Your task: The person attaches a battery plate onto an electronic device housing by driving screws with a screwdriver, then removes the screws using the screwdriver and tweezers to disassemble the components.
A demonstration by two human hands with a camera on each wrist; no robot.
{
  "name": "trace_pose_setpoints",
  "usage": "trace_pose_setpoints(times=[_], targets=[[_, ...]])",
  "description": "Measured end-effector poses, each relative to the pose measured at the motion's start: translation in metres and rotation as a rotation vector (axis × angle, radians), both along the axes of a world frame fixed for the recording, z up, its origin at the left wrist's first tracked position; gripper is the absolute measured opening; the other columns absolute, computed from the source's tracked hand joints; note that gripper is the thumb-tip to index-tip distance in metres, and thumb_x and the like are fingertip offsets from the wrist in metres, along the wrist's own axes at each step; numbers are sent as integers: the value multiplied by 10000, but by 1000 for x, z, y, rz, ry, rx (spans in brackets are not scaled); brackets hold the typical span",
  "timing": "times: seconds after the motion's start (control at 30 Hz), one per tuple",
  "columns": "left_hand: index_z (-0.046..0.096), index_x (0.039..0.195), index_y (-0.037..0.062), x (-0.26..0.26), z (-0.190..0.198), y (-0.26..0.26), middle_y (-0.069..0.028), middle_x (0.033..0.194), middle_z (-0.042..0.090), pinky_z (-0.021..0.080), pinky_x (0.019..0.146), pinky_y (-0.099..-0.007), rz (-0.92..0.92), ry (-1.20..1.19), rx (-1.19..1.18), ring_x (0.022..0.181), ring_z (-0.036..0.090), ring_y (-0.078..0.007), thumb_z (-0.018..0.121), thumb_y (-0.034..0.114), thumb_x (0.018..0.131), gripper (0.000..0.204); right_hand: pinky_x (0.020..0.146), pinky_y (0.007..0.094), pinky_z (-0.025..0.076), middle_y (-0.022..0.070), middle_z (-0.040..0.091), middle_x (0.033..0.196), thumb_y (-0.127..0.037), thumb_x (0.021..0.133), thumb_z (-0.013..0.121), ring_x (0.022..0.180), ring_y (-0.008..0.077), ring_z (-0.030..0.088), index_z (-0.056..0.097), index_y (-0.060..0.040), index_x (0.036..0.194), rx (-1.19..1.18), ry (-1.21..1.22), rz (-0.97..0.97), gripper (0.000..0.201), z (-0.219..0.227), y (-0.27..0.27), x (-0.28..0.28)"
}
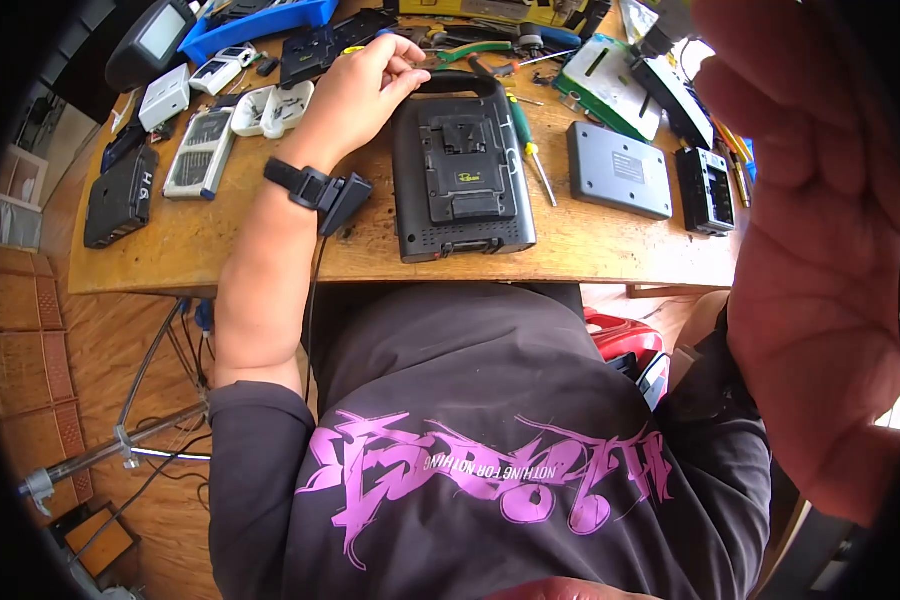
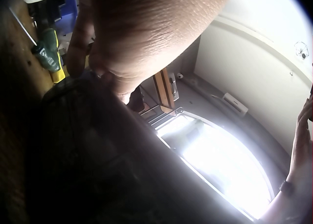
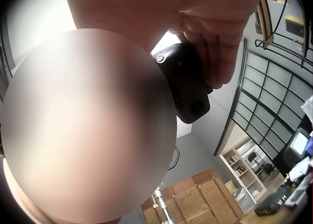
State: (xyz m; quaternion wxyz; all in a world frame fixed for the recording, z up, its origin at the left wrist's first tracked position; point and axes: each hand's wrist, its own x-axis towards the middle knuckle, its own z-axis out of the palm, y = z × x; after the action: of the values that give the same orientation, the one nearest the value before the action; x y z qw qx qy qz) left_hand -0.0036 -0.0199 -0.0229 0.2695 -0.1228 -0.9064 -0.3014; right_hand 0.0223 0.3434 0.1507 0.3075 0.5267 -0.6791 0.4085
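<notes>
The black case (image 1: 465,170) sat on the desk (image 1: 180,245) before you, with its handle (image 1: 470,78) at the far end. Your left hand (image 1: 375,85) lay at the handle's left end, fingers bent; the case's dark bulk hid the fingertips in the left wrist view, so one cannot tell whether you grasped the handle or merely touched it. Your right hand (image 1: 820,300) was raised to the right of the case, close to the head camera and cut off by the upper edge; in the right wrist view its fingers passed partly behind a black device (image 3: 183,82), so one cannot tell its hold either.

Counted about the case: one green-and-yellow screwdriver (image 1: 530,150) just beside its right edge; farther right, one grey box (image 1: 620,170), then one black slotted unit (image 1: 705,190); to its left, going outward, one white tray (image 1: 272,115) with contents too small to identify, one bit set (image 1: 198,155) and one black block (image 1: 120,200).
</notes>
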Motion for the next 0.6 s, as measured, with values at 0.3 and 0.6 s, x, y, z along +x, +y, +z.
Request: trace_pose_setpoints(times=[0.3, 0.6], targets=[[702, 1223, 25, -5, 3, 4, -69, 984, 795, 581, 826, -311, -30, -116, 110, 854, 713, -146, 772, 162, 1032, 245, 969, 342, 578, 201, 748, 1240, -167, 1021, 714, 1092, 268, 746, 635, 90, 1317, 116, 229, -43, 400, 22, 54, -33], [706, 1192, 38, -1, 5, 6, -93, 930, 791, 590, 751, -333, -41, -79, 151, 786, 731, -185, 810, 194, 1000, 268, 990, 351, 564, 198, 749, 1250, -138, 1044, 669, 1094, 270, 738, 677, 85, 1264, 261, 430, -55, 313, 48, 103, -43]])
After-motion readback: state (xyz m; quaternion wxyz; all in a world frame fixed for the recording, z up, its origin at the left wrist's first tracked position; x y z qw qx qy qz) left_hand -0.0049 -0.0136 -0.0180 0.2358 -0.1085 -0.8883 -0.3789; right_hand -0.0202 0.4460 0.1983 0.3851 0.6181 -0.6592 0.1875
